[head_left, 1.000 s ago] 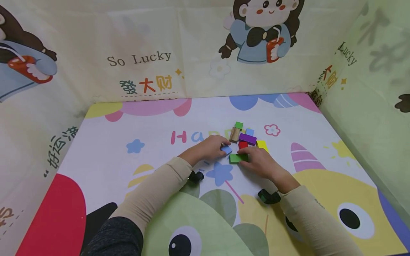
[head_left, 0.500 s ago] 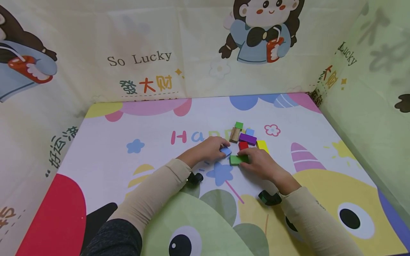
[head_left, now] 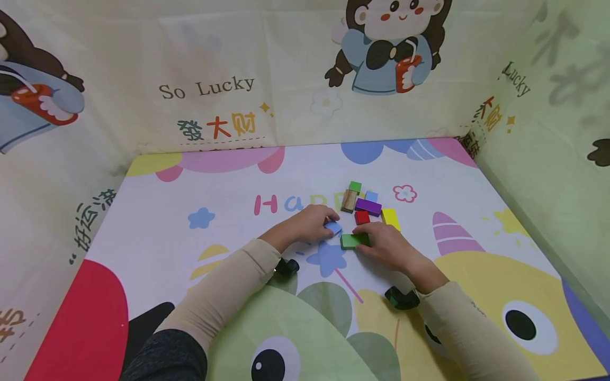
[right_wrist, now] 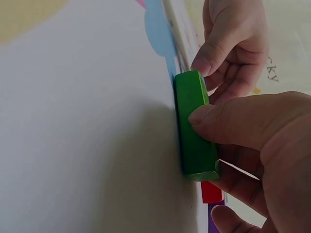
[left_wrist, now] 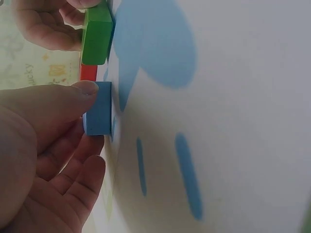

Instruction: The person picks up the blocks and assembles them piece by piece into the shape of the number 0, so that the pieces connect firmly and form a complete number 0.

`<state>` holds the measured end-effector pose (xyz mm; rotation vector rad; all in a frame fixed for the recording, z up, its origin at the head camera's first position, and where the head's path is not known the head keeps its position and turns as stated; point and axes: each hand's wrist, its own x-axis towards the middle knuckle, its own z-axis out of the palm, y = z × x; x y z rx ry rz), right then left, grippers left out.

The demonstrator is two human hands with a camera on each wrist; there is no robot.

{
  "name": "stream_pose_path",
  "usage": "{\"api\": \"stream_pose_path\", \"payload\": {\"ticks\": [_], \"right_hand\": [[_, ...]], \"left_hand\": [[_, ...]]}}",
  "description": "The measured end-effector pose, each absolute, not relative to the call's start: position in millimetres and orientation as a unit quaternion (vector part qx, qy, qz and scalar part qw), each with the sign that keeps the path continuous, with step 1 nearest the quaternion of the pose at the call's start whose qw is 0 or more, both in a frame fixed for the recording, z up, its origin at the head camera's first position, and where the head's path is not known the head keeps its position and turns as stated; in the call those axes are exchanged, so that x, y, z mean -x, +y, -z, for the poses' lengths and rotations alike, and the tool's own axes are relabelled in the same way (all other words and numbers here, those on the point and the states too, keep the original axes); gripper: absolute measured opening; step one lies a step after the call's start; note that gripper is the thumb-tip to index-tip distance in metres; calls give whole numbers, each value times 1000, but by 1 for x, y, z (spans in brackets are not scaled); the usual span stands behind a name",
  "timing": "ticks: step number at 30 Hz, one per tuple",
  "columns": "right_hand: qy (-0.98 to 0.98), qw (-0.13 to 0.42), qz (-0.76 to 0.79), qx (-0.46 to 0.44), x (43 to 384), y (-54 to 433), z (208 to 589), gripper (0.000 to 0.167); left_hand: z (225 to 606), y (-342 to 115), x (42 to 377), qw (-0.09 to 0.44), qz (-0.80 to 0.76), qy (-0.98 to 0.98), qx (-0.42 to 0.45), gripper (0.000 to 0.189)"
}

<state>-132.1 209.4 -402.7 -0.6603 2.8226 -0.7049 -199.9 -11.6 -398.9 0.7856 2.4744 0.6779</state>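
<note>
A blue block (left_wrist: 101,114) is pinched between the thumb and fingers of my left hand (head_left: 312,222) on the tabletop. My right hand (head_left: 388,244) grips a long green block (right_wrist: 192,131), thumb on its near side and fingers behind. The green block lies a little to the right of the blue one and nearer to me. Just beyond the green block sits a red block (head_left: 362,217). A purple block (head_left: 369,207) lies behind the red one, and a yellow block (head_left: 391,218) to its right.
Further back are a bare wooden block (head_left: 349,201), a small green block (head_left: 355,186) and a light blue block (head_left: 371,196). The table (head_left: 238,190) carries a printed cartoon cover. Printed cloth walls (head_left: 295,69) stand at its back and sides.
The long green block has slid slightly toward me with my right hand, opening a gap from the red block. My left hand has moved the blue block slightly left and nearer me.
</note>
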Motion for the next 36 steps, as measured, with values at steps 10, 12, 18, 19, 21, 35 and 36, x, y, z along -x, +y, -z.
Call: {"api": "stream_pose_path", "payload": {"ticks": [10, 12, 18, 19, 21, 35, 36], "right_hand": [[940, 84, 241, 225, 129, 210, 404, 40], [940, 86, 241, 226, 128, 210, 405, 40], [940, 88, 242, 225, 126, 210, 404, 40], [940, 88, 242, 225, 125, 210, 404, 40], [939, 87, 243, 227, 125, 210, 403, 39], [938, 82, 244, 234, 120, 210, 404, 37], [938, 82, 244, 233, 119, 210, 404, 37]], "left_hand": [[397, -13, 195, 239, -252, 896, -277, 44], [397, -14, 194, 240, -253, 895, -276, 44], [396, -14, 191, 243, -251, 896, -275, 46], [396, -14, 191, 243, -250, 896, -276, 46], [396, -14, 190, 241, -248, 897, -277, 46], [399, -14, 186, 238, -248, 894, -286, 46], [399, -14, 186, 238, -249, 894, -287, 45]]}}
